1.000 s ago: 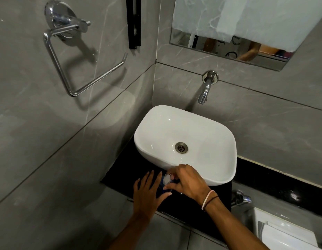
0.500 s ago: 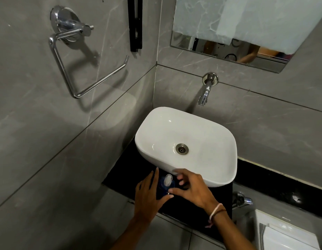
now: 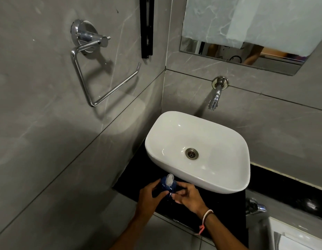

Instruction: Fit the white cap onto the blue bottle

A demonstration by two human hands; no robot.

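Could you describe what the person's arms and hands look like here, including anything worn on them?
Both forearms are bare, with no sleeves or gloves in view. The left hand wears nothing visible. By the right hand, the wrist carries a thin pale band beside a dark one, with a pink-orange loose end hanging below.

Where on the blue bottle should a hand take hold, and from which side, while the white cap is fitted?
Grip the blue bottle around its rounded body below the shoulder, from the left, as the left hand does. The white cap stands on top and the right hand works from the right, so the top and that side probably need to stay clear.
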